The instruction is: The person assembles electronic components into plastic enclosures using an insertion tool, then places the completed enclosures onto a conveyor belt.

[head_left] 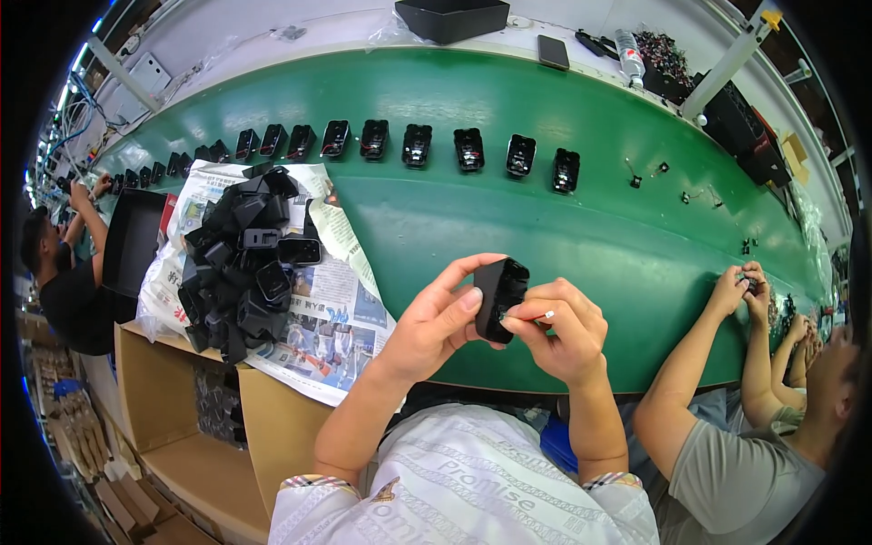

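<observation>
while the left hand (436,318) holds a black casing (491,295) over the near part of the green counter (454,227), the right hand (572,331) is at the casing's hollow side. the left grip is clasping the casing, thumb laid against its left side; the hollow faces right. the right grip is pressed together, pinching a small white-ended piece (549,314) that pokes out between the fingers; whether the fingertips touch the casing's inside, i cannot tell.

beyond the hands, a row of casings (468,148) runs off to the left, some with red wires showing. right of the row lie small wired parts (635,181). left of the hands, a heap (259,238) of black parts sits on newspaper (341,363), beside a black tray (134,238) and near a cardboard box (168,391). along the far side are a phone (552,52) and a bottle (628,56). on the right sits a co-worker (736,481), both hands over the counter.
</observation>
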A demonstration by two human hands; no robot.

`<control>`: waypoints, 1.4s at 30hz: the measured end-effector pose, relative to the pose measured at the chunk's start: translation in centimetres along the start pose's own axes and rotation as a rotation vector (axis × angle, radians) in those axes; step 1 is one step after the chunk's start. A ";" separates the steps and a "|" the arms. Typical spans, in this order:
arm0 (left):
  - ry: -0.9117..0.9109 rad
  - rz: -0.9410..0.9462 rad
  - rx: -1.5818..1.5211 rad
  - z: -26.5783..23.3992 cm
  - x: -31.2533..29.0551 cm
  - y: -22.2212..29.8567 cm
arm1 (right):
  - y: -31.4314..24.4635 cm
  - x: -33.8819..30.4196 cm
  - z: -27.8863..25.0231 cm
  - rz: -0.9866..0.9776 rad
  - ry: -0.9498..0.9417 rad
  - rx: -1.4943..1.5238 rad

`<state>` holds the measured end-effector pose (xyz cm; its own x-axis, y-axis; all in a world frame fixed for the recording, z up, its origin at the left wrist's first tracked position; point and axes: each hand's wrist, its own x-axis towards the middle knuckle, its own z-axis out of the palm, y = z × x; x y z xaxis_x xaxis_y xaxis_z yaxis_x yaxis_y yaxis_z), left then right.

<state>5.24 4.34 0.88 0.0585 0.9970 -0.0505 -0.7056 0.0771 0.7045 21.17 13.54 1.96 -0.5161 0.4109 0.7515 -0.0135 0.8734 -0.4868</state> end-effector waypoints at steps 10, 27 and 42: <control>-0.014 0.056 0.027 -0.2 0.3 -0.5 | -1.5 -0.5 -0.7 0.393 -0.102 0.103; 0.293 0.189 0.356 1.3 1.2 -1.2 | 0.4 -2.5 -0.1 0.573 -0.015 0.945; 0.408 0.509 1.379 0.1 -0.6 2.4 | 2.3 -0.2 -0.2 0.485 0.110 0.570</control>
<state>3.56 3.92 2.63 -0.3351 0.8664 0.3702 0.6121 -0.0985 0.7846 21.44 15.53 0.78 -0.4887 0.7648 0.4199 -0.2626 0.3300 -0.9067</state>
